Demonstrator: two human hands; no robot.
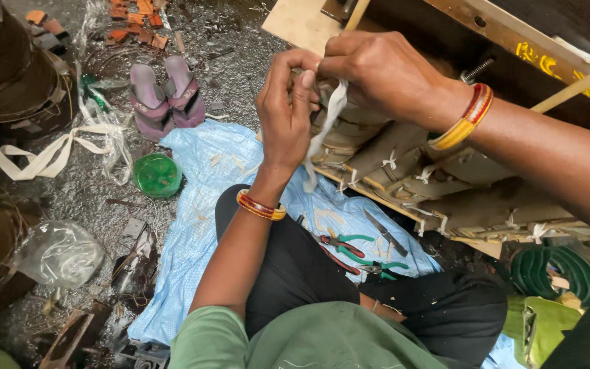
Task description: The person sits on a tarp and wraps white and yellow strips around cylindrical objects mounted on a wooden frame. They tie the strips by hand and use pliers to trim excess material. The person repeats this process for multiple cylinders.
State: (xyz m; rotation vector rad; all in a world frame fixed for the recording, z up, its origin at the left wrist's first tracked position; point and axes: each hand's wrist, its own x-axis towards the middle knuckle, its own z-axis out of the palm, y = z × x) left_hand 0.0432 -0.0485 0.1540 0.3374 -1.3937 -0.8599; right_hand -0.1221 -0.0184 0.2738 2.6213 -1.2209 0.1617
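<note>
A round green tub (157, 175) with a lid sits on the dark floor, just beside the blue sheet (206, 225). The lid is on, so what is inside cannot be seen. Near the left edge lies a clear plastic bag (59, 253), crumpled, and what it holds cannot be made out.

The person sits on the blue sheet with legs folded. Both hands are up in front, close together, and both pinch the same white cloth strip (326, 126). The left hand (287, 113) grips the strip with thumb and fingers closed on it. The right hand (377, 72) is closed on the top end of the strip, touching the left hand's fingertips. The strip is thin, soft and white, and its loose end hangs down and twists a little below the hands.

Right behind the strip is a stack of brown leaf plates (404, 164), lying against a wooden frame (513, 34). Small white ties are knotted along the edges of the stack.

Each wrist wears a red and yellow bangle (261, 206). On the sheet by the knees lie green-handled pliers (346, 242), a red-handled tool (339, 261) and a flat metal blade (385, 234). A pair of purple sandals (166, 96) rests on the floor past the sheet, well apart from the hands. White cloth tape (49, 154) lies looped on the floor at the left
</note>
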